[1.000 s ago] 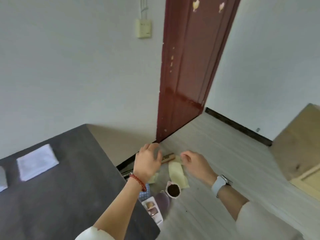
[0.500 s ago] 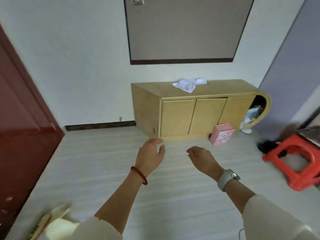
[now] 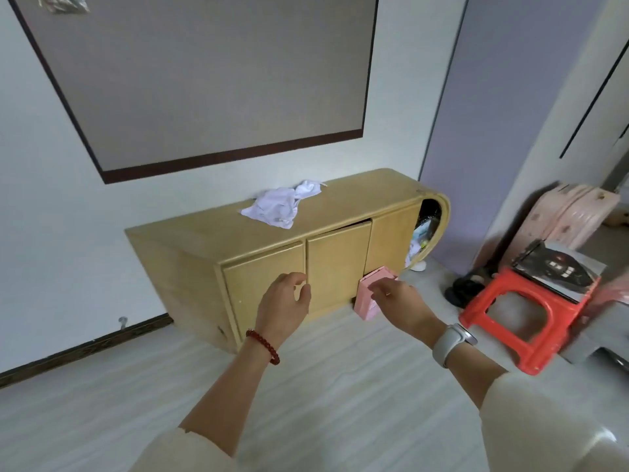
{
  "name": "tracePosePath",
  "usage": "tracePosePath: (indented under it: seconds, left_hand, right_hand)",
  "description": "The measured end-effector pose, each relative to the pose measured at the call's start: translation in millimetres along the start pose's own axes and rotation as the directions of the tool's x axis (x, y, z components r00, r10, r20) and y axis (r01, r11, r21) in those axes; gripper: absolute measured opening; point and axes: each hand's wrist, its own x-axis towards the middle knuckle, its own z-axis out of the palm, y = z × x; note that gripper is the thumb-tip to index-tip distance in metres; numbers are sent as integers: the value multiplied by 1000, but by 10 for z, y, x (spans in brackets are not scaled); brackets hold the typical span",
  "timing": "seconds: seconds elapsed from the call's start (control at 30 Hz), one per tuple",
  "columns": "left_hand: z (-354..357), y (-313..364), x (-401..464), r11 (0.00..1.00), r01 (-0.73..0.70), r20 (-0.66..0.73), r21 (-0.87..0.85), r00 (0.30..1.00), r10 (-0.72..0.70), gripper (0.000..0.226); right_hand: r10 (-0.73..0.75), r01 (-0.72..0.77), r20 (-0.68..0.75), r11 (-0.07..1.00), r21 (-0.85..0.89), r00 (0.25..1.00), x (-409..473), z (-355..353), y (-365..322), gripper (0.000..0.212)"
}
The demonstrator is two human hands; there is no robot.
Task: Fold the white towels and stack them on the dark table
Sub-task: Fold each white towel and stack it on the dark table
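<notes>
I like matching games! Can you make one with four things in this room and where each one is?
Things:
1. white cloth
2. pink box
3. red stool
4. bead bracelet

Places:
A. on the left wrist
B. on top of the wooden cabinet
C. on the floor against the cabinet front
D. on the floor at the right, under a dark flat thing

Pairs: 1-B, 2-C, 3-D, 4-A

One crumpled white towel (image 3: 285, 207) lies on one wooden cabinet (image 3: 272, 253) with three doors. One pink box (image 3: 369, 294), one red stool (image 3: 524, 315), two hands.
</notes>
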Motion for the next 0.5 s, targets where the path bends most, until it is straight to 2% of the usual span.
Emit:
tracePosePath:
  seconds: [0.17, 0.27, 0.5]
  left_hand:
    - [528, -77, 1180, 999, -24, 54, -21, 998, 25, 24]
    - [856, -244, 1905, 999, 15, 67, -34, 998, -13, 23]
    - [1381, -725, 3352, 969, 242, 71, -41, 968, -239, 19]
  right_hand:
    - [59, -60, 10, 997, 42, 998, 1146, 48, 359, 26]
    - [48, -51, 41, 996, 73, 998, 1967, 112, 561, 25]
    - [21, -38, 176, 995, 90, 984, 3807, 312, 753, 25]
